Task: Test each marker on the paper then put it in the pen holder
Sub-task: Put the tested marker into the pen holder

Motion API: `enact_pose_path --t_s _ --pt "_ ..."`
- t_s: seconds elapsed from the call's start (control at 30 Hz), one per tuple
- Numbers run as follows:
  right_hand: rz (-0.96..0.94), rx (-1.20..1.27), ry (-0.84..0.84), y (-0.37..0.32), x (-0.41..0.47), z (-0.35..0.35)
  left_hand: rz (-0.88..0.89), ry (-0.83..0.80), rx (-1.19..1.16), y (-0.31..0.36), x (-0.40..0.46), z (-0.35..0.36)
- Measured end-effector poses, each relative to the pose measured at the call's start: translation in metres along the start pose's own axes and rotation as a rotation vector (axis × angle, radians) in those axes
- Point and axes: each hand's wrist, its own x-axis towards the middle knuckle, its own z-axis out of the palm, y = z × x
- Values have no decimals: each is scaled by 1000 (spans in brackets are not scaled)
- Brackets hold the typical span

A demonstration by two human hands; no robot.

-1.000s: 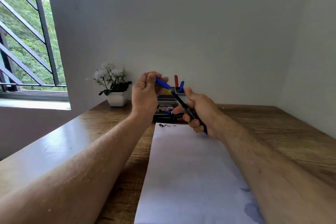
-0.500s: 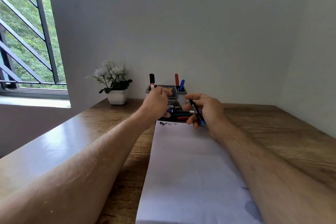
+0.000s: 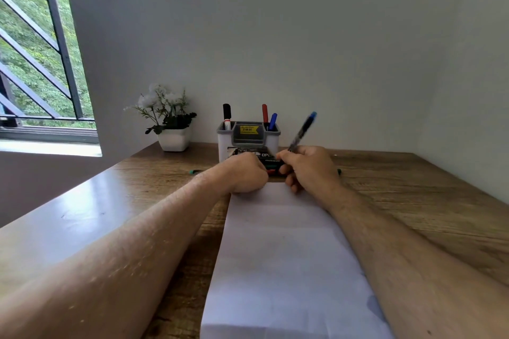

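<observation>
1. Head view: the right hand (image 3: 309,166) gripped a blue marker (image 3: 303,129), tilted up beyond its fingers.
2. The left hand (image 3: 246,173) lay curled on the paper (image 3: 281,256); hold unclear.
3. The holder (image 3: 248,136) stood beyond both.

Yellow price sticker (image 3: 249,129) on pen holder (image 3: 272,142), beyond hands: "49.00" legible. Marker pack (image 3: 264,155) between hands: "OP", rest hidden.
</observation>
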Motion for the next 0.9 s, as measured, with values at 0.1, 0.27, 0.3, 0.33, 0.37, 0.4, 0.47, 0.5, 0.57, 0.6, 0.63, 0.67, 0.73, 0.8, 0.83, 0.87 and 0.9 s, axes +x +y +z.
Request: enact_pose_path --t_s 0.1,0.27,0.3,0.33,0.37,0.4,0.47,0.5,0.57,0.6,0.63,0.67,0.73,0.8,0.83,0.87,0.9 --pt "47 -36 8 -1 -1 0 57 -18 56 0 -3 -1" --pt "30 -127 -70 -3 -3 -2 129 -39 117 -1 -1 -1" --pt "20 -149 -77 -3 -3 -2 130 -45 110 -2 -1 -1" --pt "5 -179 -78 -3 -3 -2 127 -54 98 -2 0 -1" --pt "-10 -211 -78 -3 -2 -2 125 -62 84 -3 1 0" --pt "-22 -235 -78 -3 -2 -2 123 -68 70 -4 2 0" --pt "-41 -262 -82 -3 -2 -2 124 -75 48 -5 2 -2" --pt "-47 -273 -86 -3 -2 -2 130 -79 46 -5 1 -2" --pt "-54 -297 -98 -3 -3 -2 141 -91 46 -5 0 -4" --pt "-56 -310 -103 -3 -3 -1 143 -94 44 -5 0 -4" --pt "-56 -323 -106 -4 -3 -1 144 -95 41 -5 0 -4" --pt "-54 -332 -106 -4 -3 -1 144 -95 37 -5 1 -5" --pt "-47 -337 -105 -5 -2 -1 142 -94 31 -6 2 -5" --pt "-37 -338 -103 -5 -1 -1 137 -98 27 -7 3 -4" --pt "-32 -338 -102 -4 0 -2 132 -102 22 -8 3 -4" --pt "-28 -340 -101 -4 0 -2 127 -104 16 -8 4 -4" --pt "-24 -345 -99 -4 1 -2 124 -106 10 -8 5 -4"
